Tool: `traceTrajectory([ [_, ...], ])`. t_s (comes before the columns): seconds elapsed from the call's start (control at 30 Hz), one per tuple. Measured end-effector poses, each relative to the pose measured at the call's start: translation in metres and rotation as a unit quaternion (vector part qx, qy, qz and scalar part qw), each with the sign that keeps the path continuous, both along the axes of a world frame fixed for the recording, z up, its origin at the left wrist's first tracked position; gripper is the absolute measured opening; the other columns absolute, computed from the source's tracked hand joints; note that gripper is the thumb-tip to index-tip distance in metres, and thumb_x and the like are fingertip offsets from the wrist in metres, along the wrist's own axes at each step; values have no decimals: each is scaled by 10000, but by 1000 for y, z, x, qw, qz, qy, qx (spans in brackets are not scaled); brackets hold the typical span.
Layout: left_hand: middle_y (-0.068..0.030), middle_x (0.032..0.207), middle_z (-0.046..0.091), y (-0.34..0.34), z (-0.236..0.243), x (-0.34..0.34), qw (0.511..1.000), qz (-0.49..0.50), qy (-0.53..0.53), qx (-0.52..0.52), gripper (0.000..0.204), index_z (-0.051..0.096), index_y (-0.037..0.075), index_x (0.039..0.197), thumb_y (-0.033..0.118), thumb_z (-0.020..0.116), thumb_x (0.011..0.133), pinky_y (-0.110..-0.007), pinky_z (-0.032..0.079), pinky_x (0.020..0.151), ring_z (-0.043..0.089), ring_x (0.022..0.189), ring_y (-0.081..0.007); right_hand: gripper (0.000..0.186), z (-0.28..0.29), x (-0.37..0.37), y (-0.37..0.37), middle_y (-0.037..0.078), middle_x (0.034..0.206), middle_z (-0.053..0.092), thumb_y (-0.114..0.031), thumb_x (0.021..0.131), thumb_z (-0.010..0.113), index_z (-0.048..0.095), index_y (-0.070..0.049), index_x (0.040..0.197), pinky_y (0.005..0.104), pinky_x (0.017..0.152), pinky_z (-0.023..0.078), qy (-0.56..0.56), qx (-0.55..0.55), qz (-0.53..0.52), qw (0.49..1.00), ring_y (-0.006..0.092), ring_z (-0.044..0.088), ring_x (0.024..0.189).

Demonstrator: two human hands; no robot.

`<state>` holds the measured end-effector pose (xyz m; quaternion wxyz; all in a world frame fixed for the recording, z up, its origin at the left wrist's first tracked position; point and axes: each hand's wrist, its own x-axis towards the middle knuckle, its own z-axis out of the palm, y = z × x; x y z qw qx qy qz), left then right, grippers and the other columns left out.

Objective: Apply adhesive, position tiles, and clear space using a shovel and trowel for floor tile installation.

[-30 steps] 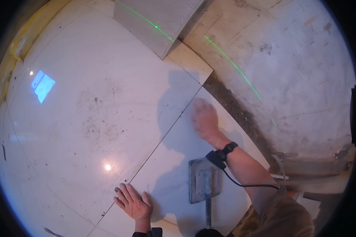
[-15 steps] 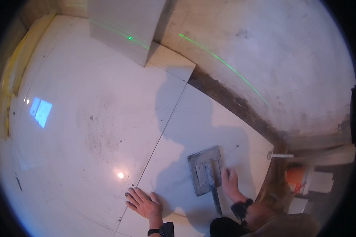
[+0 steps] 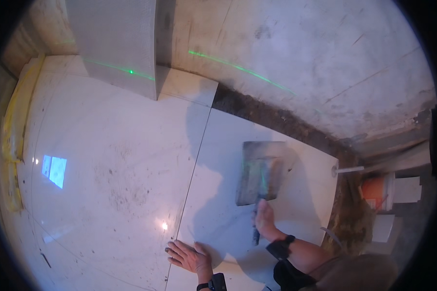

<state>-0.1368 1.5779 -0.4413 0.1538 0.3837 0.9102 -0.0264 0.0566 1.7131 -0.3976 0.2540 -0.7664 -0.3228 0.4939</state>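
Note:
My right hand [image 3: 265, 220] is closed round the dark handle of a square grey tile-tamping paddle [image 3: 258, 169]. The paddle's head is blurred by motion over the large white floor tile [image 3: 296, 194], and whether it touches the tile cannot be told. My left hand [image 3: 192, 257] lies flat with fingers spread, near the joint between this tile and the large white tile [image 3: 92, 208] to its left. Nothing is held in it. Each wrist wears a dark strapped device.
A bare earth strip [image 3: 277, 114] runs between the tile edge and the pale wall [image 3: 296, 43], which a green laser line crosses. A grey slab [image 3: 116, 43] stands upright at the back. Yellow wrapping [image 3: 22, 131] lies far left. An orange-and-white bucket [image 3: 376, 191] stands at right.
My right hand, earlier beside the paddle, now grips its handle, and the paddle has moved up and blurred. My left hand stays flat on the tile. The view has shifted and turned slightly.

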Motion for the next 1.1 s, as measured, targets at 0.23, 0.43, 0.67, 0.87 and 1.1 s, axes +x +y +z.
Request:
traceTrajectory([
  [0.23,-225,1522,176,-9,-12,-6,999,-4,37,32,777,212,-28,1431,343,538,831,-554,47,1130,125,1411,-413,483,8,-2,32,8,564,437,-518,973,374,442,-103,737,281,413,373,92,-75,37,992,123,426,424],
  [0.43,-233,1516,184,4,3,1,1000,12,-10,26,774,212,-32,1428,334,546,832,-560,50,1126,131,1407,-420,494,-19,11,24,10,562,430,-521,974,368,446,-97,731,280,418,379,-85,-54,141,985,126,426,423],
  [0.67,-232,1512,195,-2,-1,-1,999,-1,8,38,733,264,-33,1389,317,572,823,-559,52,1125,129,1404,-426,495,-33,19,12,20,566,455,-479,992,354,482,-58,762,311,464,397,-165,172,136,962,146,489,492],
  [0.87,-233,1508,203,-3,-3,-1,999,9,11,53,718,275,-31,1374,302,579,816,-567,66,1121,145,1398,-433,512,-5,12,36,134,591,494,-446,1005,300,479,-31,763,412,551,436,-69,12,158,985,299,524,532],
  [1.1,-249,1501,208,-8,-1,-2,998,7,-2,68,752,228,-26,1395,281,582,808,-589,70,1114,159,1392,-447,530,1,11,52,161,580,479,-452,1000,302,471,-11,760,447,550,431,-137,-2,201,970,340,506,511],
])
